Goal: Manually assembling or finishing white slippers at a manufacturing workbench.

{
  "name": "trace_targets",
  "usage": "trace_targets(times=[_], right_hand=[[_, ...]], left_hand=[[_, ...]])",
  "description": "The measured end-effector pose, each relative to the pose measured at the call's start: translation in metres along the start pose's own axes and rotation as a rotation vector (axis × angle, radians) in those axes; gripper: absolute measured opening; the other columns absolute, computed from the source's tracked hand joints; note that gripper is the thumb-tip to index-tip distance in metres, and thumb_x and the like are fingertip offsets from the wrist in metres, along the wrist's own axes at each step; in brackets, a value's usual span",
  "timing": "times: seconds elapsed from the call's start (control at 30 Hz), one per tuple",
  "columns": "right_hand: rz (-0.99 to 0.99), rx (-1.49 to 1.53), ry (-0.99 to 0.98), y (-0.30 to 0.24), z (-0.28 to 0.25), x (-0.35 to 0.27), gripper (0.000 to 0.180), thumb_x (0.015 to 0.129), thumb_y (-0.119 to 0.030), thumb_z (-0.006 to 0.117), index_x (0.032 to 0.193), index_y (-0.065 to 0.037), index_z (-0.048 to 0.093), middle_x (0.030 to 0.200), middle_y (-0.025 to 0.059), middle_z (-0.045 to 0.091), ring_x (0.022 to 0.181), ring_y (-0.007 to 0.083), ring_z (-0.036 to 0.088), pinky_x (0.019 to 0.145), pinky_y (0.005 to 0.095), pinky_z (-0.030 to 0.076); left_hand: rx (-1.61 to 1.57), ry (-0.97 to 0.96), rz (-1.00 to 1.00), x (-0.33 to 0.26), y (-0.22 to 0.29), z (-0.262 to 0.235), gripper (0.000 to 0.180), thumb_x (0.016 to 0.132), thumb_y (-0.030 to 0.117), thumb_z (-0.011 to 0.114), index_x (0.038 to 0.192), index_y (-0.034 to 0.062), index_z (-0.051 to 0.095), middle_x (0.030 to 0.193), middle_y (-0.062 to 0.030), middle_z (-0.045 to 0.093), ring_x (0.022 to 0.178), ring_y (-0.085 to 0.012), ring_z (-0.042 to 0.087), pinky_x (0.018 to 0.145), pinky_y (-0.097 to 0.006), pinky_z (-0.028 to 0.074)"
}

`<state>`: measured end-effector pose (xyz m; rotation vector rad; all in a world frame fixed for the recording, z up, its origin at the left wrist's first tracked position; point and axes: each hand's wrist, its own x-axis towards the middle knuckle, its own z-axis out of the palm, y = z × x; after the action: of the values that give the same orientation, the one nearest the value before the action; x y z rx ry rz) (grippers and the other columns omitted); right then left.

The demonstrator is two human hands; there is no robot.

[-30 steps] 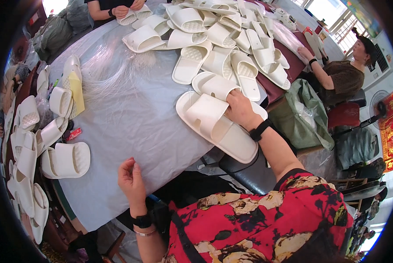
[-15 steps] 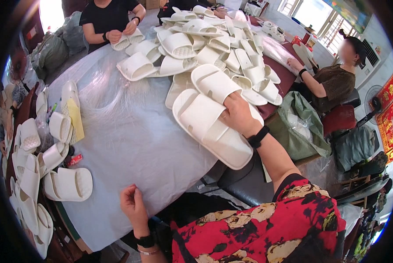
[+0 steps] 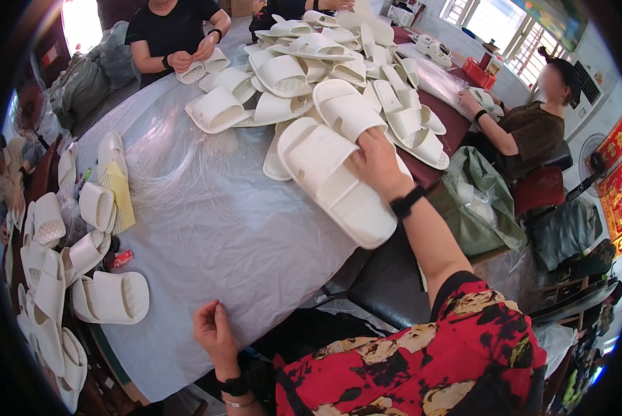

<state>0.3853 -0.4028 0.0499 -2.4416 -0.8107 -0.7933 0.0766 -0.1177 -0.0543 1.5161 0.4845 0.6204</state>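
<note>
Right hand [image 3: 377,163] grips white slipper [image 3: 335,184] at its edge, fingers closed; left hand [image 3: 214,333] rests slack on worktop [image 3: 221,229]. Slipper likely light, flexible foam; hold by the strap.

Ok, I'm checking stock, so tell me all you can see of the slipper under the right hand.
The white slide slipper is a plain open-toe sandal with one broad strap, seemingly foam. It lies sole-down and slanted at the heap's near edge on the clear plastic sheet. The right hand rests on its far edge.
</note>
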Motion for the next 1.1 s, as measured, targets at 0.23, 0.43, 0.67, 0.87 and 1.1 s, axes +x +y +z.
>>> trace_targets(times=[0.23,0.43,0.67,0.87,1.1], right_hand=[[-0.144,-0.104,-0.289,0.051,0.034,-0.035,0.072,0.072,-0.032,0.070,0.129,0.004,0.044,0.132,0.0186,0.047,0.126,0.0379,0.039,0.106,0.0440,0.032],[-0.034,-0.163,-0.369,0.038,0.024,-0.022,0.069,0.070,-0.032,0.070,0.126,0.000,0.047,0.131,0.0177,0.048,0.121,0.0364,0.043,0.097,0.0447,0.038],[0.042,-0.141,-0.235,0.058,0.050,-0.003,0.011,0.066,-0.014,0.064,0.069,-0.004,0.065,0.078,0.0186,0.063,0.080,0.0367,0.061,0.079,0.0443,0.047],[-0.605,0.140,-0.491,0.001,0.012,-0.032,0.018,0.064,-0.006,0.059,0.083,-0.004,0.060,0.094,0.0130,0.057,0.093,0.0346,0.053,0.080,0.0430,0.045],[-0.326,0.159,-0.780,-0.024,0.003,-0.081,0.018,0.076,-0.008,0.056,0.094,-0.011,0.058,0.087,0.0081,0.061,0.090,0.0294,0.061,0.073,0.0407,0.050]], left_hand=[[0.012,0.007,-0.038,-0.002,-0.002,-0.002,0.008,0.093,0.004,0.057,0.098,-0.0010,0.059,0.092,-0.0027,0.061,0.084,-0.0081,0.056,0.079,-0.021,0.045],[0.071,0.004,-0.029,-0.001,0.002,-0.002,0.008,0.093,0.005,0.057,0.098,-0.0007,0.059,0.090,-0.0028,0.061,0.083,-0.0079,0.056,0.078,-0.021,0.045],[0.010,0.009,0.004,-0.004,-0.002,0.002,0.008,0.092,0.005,0.058,0.098,-0.0009,0.058,0.090,-0.0029,0.061,0.083,-0.0078,0.056,0.077,-0.021,0.046],[0.063,-0.012,0.016,-0.005,-0.004,-0.003,0.008,0.092,0.004,0.057,0.098,-0.0010,0.058,0.092,-0.0028,0.061,0.083,-0.0078,0.056,0.078,-0.021,0.046],[0.064,-0.020,-0.002,-0.004,-0.005,-0.005,0.008,0.093,0.005,0.057,0.099,-0.0010,0.058,0.092,-0.0029,0.061,0.085,-0.0086,0.056,0.079,-0.022,0.045]])
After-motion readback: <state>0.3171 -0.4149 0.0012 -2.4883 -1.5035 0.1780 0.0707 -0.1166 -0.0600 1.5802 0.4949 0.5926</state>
